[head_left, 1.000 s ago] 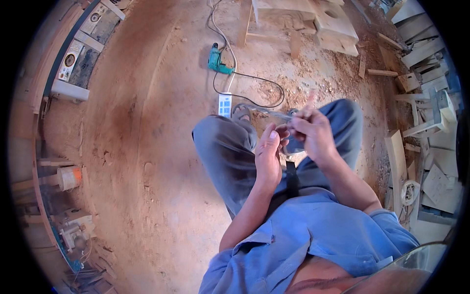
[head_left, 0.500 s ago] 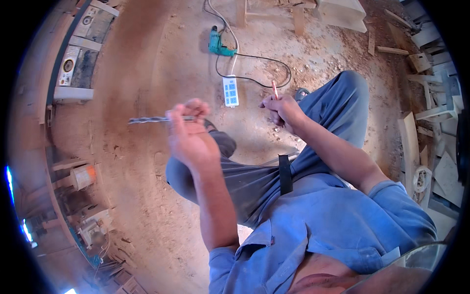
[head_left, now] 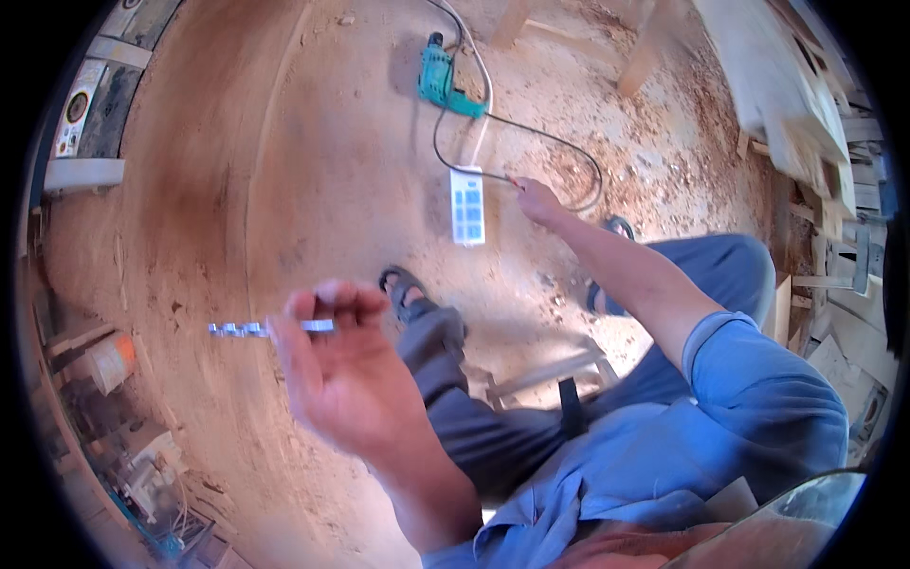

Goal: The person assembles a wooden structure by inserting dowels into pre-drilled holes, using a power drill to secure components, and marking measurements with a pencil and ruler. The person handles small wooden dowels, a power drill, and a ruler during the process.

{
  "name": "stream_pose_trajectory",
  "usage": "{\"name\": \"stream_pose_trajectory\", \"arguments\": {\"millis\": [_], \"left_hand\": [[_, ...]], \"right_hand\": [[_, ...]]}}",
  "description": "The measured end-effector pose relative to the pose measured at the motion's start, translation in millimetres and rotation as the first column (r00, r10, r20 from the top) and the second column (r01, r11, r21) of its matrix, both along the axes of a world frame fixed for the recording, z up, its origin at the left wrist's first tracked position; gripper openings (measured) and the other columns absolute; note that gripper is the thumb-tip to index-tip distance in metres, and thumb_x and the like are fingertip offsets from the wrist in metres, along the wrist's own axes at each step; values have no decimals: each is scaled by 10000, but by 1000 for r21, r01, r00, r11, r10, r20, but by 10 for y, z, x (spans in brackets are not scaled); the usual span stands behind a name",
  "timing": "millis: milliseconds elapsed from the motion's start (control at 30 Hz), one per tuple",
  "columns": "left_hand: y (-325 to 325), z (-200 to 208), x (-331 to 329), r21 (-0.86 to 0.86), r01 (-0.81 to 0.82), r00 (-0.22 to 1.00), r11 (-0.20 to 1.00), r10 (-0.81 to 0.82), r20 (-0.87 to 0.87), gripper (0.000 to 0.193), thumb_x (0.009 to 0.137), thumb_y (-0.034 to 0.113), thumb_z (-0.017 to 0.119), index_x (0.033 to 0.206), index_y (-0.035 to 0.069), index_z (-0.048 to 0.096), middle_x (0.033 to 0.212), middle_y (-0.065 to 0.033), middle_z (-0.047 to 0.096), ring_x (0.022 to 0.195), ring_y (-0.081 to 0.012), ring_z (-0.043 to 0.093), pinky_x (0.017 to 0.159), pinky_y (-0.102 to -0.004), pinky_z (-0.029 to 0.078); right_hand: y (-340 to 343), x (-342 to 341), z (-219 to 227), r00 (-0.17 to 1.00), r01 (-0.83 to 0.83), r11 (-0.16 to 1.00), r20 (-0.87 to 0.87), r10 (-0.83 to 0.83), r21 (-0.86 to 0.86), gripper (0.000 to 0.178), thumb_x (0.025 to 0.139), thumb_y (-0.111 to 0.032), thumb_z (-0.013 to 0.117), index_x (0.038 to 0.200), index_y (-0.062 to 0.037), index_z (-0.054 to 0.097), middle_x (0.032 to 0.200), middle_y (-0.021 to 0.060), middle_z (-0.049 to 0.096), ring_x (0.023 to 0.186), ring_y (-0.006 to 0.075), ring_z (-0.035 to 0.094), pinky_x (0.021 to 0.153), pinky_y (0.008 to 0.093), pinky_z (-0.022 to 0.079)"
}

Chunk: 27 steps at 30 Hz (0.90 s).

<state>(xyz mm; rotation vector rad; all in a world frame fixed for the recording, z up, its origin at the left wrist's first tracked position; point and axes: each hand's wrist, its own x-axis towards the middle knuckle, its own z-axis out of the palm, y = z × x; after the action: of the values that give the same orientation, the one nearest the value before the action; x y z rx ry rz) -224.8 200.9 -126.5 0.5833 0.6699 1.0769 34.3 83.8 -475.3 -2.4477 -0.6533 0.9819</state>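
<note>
A long metal twist drill bit [head_left: 245, 330] lies across my left hand [head_left: 346, 375], gripped between thumb and fingers. Its fluted end sticks out to the left, and the smooth shank shows between the curled fingers. My right hand [head_left: 540, 202] is stretched forward, closed on a thin red pencil-like stick [head_left: 514, 180] that is mostly hidden. That hand is just right of a white power strip [head_left: 468, 207] with blue sockets. Beyond it, a teal power drill [head_left: 442, 81] rests on the floor, its black cord [head_left: 559, 137] looping past my right hand.
Dusty ground [head_left: 218, 228] with wood chips surrounds me. A wooden stand leg [head_left: 647, 47] rises at the far right, near pale boards [head_left: 773, 85]. Timber pieces are stacked along the right. On the left are a white-and-orange bucket [head_left: 112, 362] and framed panels [head_left: 80, 107].
My right hand has reached forward toward the cord and power strip, with the stick still in it. My left hand, holding the drill bit, appears lower and larger. The head view has shifted.
</note>
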Motion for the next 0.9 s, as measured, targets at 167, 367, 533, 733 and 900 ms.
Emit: {"name": "stream_pose_trajectory", "arguments": {"millis": [167, 367, 533, 733, 900], "left_hand": [[349, 42, 217, -3, 50, 994, 999, -51, -100, 415, 1076, 369, 394, 1101, 19, 616, 933, -156, 644, 845, -288, 621, 789, -418, 517], [636, -52, 397, -108, 224, 971, 969, -231, -61, 346, 1054, 358, 461, 1042, 55, 626, 933, -124, 656, 857, -263, 614, 809, -391, 494], [557, -118, 568, -105, 260, 962, 960, -267, -60, 319, 1056, 334, 453, 976, 65, 606, 913, -122, 660, 840, -251, 617, 804, -391, 492], [387, -40, 548, -124, 261, 965, 957, -264, -9, 341, 1052, 343, 465, 964, 60, 634, 901, -121, 652, 830, -253, 612, 793, -394, 495], [445, 28, 537, -89, 227, 970, 970, -233, -69, 357, 1056, 337, 460, 956, 60, 662, 905, -124, 655, 842, -259, 613, 794, -409, 498]], "right_hand": [[188, 131, -951, 969, -42, 998, 245, 27, 54, 315, 933, -281, 535, 1051, -32, 689, 1013, 219, 705, 949, 363, 691, 798, 475, 528], [368, -272, -496, 899, -145, 987, -424, 105, -63, 459, 971, -261, 548, 1395, -87, 552, 1140, 222, 690, 1031, 310, 675, 870, 437, 516], [69, -187, -408, 1000, -16, 975, 2, 16, 222, 501, 945, -202, 559, 1440, -138, 521, 1228, 207, 666, 1106, 291, 651, 956, 409, 498], [-17, 449, -815, 991, 124, 965, -75, -109, 229, 448, 894, -134, 505, 1327, -68, 599, 1231, 254, 642, 1164, 376, 612, 1003, 445, 470], [401, 327, -873, 994, -2, 998, 113, -5, 65, 428, 883, -141, 550, 1307, -95, 582, 1191, 240, 644, 1101, 395, 627, 935, 477, 502]]}}
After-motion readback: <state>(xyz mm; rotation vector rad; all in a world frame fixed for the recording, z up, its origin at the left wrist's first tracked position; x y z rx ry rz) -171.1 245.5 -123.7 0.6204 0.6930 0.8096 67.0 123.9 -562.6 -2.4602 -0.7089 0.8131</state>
